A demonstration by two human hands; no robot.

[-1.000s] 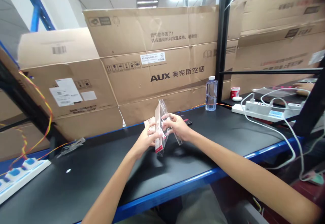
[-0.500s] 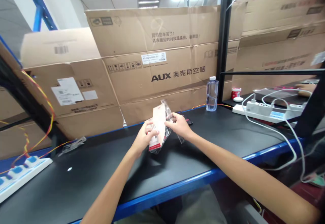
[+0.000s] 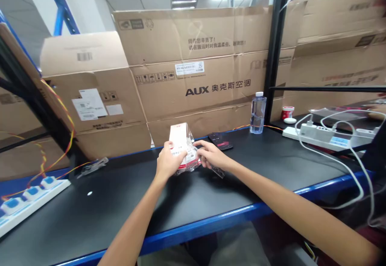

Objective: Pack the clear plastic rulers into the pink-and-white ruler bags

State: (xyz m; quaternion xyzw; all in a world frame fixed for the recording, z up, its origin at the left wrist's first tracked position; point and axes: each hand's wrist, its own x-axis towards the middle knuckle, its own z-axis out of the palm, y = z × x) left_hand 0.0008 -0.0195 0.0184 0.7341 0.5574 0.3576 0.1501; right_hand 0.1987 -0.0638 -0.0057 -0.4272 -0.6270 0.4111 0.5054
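Note:
A white card with a red lower edge, partly wrapped in clear plastic packaging, is held up above the black tabletop. My left hand is closed around its left side, thumb across the printed front. At its right edge, my right hand has its fingers curled together on the clear plastic. A clear strip sticks out beneath my right hand; where it attaches is hidden. Behind that hand a black phone-like slab with a lit screen lies on the table. What sits inside the packaging is hard to make out.
Large cardboard sheets stand along the back. A water bottle is at the back right, beside a black post. White power strips lie at left and right, with loose cables. Crumpled clear plastic is at back left.
The card has turned from edge-on to facing me and tipped back, moving slightly left in my left hand. My right hand stays at the plastic on its right side. The view has shifted slightly left.

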